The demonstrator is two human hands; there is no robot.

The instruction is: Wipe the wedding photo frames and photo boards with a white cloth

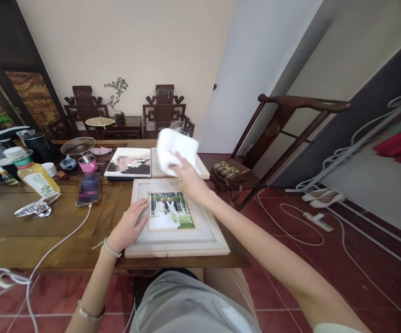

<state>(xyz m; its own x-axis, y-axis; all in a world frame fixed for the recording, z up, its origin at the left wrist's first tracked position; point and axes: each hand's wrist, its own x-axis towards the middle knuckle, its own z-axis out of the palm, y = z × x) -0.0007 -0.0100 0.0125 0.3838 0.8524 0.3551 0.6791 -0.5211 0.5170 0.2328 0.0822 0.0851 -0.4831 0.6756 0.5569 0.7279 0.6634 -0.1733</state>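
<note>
Table: brown wooden top (72, 240) before me, red floor tiles (283, 277) below and a pale wall (152, 41) beyond.
Right hand: my right hand (185, 172) pinches a bunched white cloth (174, 143) between thumb and fingers, the arm stretched forward over the near frame's right side.
White cloth: held out past that frame's far edge, blurred; whether it touches anything underneath, I cannot tell.
Left hand: my left hand (129, 224) lies flat, thumb spread from the fingers, on the left border of the near frame.
Framed photo: the framed photo (171, 210) lies face up by the table's near edge, close to its right end, showing two people in wedding clothes on green grass.
Second frame: just behind it, another pale frame (202, 170), mostly hidden by my cloth and hand.
Album: a book-like album (129, 163) beside that frame, to its left.
Phone and mug: a phone (88, 189) with a white cable plugged in, and a pink mug (88, 164) behind it.
Bottle: a bottle of yellow liquid (36, 173), further left.
Chair: a dark wooden chair (273, 129) past the table's right end, a plaid-patterned bag (228, 170) on its seat.
Wall side: two carved chairs and a small potted tree (117, 95).
</note>
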